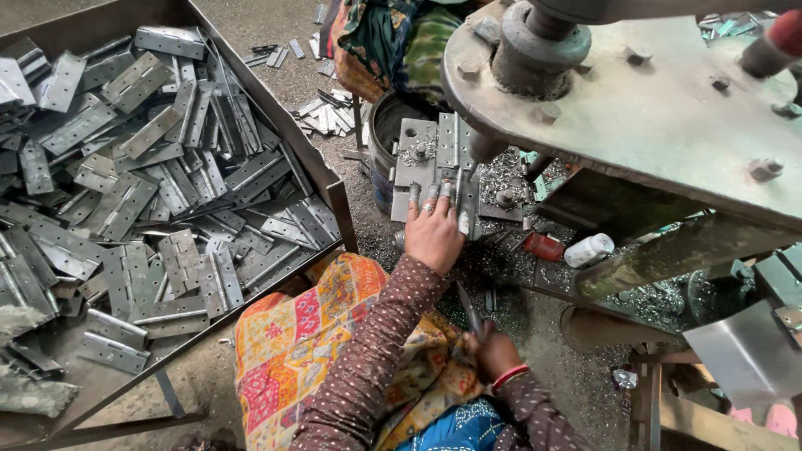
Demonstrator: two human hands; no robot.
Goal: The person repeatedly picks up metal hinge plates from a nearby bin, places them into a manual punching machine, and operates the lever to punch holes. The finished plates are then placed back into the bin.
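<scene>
Item: metal tray (330, 188), far left. It is heaped with flat grey hinges (125, 200), lying loose and overlapping at all angles. More hinge pieces (326, 113) are seen scattered on the floor beyond the tray's far corner.

Item: left hand (433, 230), centre. It is laid flat, fingers stretched forward and held close together, palm down. The fingertips are pressed on a grey hinge (461, 194) set on the press bed (418, 154), directly below the punch (486, 146) of the press. Nothing is gripped; the hinge is only held down. A ring is worn on one finger.

Item: right hand (493, 351), lower centre, near the lap. It is closed in a fist around a thin metal strip (468, 307), which is pointed up and to the left towards the left hand. The strip is kept well apart from the hinge on the bed. A red bangle is worn at the wrist.

Item: press plate (668, 125), upper right, heavy, round-edged, bolted. Metal shavings (510, 171) are spread beneath it. A red cylinder (545, 246) and a white bottle (589, 250) are lying just beside each other, right of the left hand.
</scene>
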